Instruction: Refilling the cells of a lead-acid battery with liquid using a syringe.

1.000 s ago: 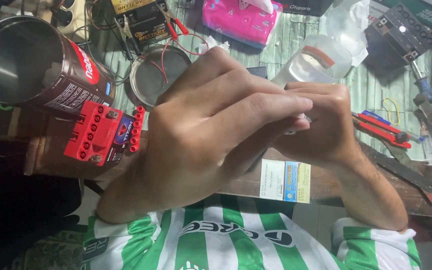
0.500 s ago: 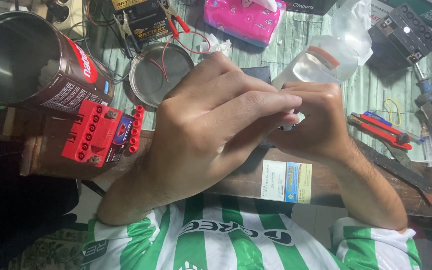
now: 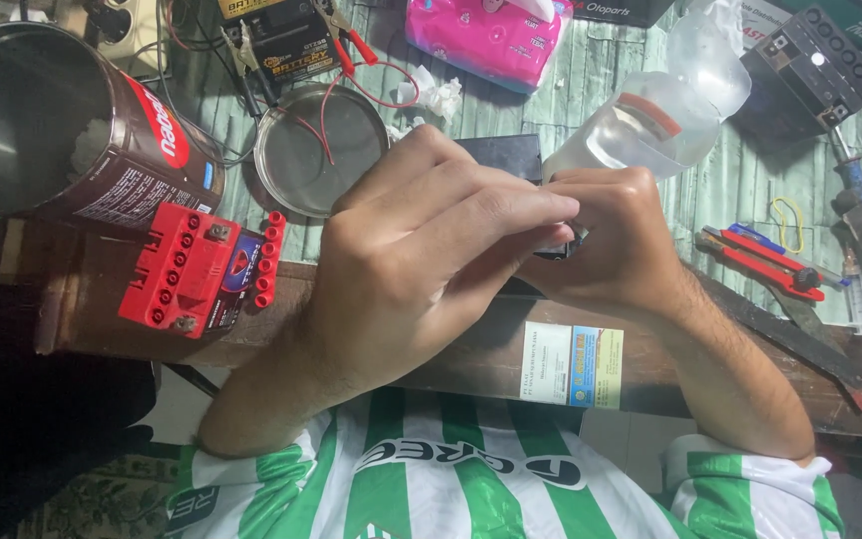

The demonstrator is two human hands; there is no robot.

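Both the left hand (image 3: 421,260) and right hand (image 3: 616,245) pinch what seems a small dark part (image 3: 563,243) over the black box (image 3: 499,156), work apparently unfinished.

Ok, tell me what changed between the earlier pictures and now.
Both hands sank slightly toward the table, keeping their clasp: the left hand still folds over the right hand, which still pinches a small dark part, mostly hidden. More of the black box behind them now shows. The red battery, metal dish and clear bottle stayed put.
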